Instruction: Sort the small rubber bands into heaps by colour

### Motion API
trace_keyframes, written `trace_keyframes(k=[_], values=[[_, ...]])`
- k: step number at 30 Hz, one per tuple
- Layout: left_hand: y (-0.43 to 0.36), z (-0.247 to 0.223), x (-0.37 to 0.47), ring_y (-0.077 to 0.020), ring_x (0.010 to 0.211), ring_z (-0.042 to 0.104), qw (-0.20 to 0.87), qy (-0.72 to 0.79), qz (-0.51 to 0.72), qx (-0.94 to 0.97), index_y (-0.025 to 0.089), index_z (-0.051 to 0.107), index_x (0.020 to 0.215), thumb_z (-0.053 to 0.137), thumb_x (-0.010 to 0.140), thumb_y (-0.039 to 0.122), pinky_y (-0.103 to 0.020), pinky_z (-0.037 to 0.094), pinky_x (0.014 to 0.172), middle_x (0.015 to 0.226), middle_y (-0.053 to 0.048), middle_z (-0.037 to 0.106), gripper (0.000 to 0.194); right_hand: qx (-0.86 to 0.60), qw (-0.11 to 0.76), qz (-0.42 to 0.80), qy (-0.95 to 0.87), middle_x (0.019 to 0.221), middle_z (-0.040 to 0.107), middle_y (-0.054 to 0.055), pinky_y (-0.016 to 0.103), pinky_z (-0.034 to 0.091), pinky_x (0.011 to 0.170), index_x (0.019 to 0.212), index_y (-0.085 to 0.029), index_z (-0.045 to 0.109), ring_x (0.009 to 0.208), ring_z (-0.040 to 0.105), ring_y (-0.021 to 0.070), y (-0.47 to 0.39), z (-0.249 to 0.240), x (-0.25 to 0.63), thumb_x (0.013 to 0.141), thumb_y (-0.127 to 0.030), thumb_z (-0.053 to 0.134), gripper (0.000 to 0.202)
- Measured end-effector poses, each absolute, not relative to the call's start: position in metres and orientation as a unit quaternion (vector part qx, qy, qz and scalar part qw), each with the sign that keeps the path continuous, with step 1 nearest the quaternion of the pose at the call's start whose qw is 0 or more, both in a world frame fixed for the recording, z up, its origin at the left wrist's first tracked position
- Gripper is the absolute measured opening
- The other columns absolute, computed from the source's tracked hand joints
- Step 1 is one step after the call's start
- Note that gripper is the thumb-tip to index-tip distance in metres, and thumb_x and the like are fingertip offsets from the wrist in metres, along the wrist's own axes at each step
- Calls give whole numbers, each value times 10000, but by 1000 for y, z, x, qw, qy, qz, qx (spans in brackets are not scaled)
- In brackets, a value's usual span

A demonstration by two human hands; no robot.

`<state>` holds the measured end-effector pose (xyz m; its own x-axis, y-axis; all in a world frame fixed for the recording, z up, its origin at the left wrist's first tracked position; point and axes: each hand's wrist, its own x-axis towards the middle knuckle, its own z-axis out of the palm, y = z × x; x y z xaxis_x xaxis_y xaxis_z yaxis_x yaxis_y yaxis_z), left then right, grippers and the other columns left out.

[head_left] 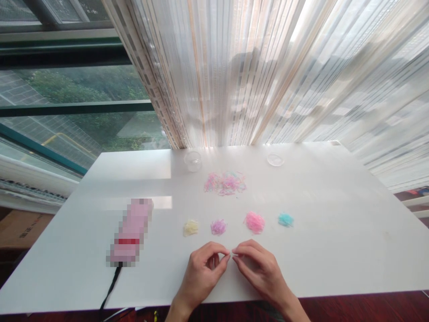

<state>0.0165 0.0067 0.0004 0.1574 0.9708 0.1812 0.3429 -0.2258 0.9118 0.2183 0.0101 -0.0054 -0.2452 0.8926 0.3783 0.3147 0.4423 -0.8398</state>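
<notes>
My left hand (203, 270) is low in the middle of the table, thumb and forefinger pinched together. Facing it, my right hand (260, 269) also has thumb and forefinger brought close in a pinch. A small gap separates the two sets of fingertips, and whatever is between them is too small to make out. Just beyond the hands lie small piles of thin strand-like pieces, resembling tiny elastic bands: a yellow pile (191, 227), a purple pile (219, 227), a pink pile (254, 222) and a blue pile (286, 219). Farther back spreads a mixed-colour heap (225, 183).
A clear plastic tub (192, 162) and a clear round lid (275, 160) sit near the far edge of the white table (335, 250). To the left lies a blurred pink object (132, 228) with a black cord (111, 286). Striped curtains (221, 80) hang behind.
</notes>
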Motion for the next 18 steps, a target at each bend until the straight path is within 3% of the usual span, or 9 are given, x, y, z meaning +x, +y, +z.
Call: trace_keyframes(k=[18], values=[[7,4,17,-103,547,599,361,499,404,677,202,777,963,706,909,178,-178,522,550,800,-17,769,92,-433,441,311,-722,844,745,37,258,596,681,1034,-226,731,730,724,172,11,-2,215,1022,-172,614,129]])
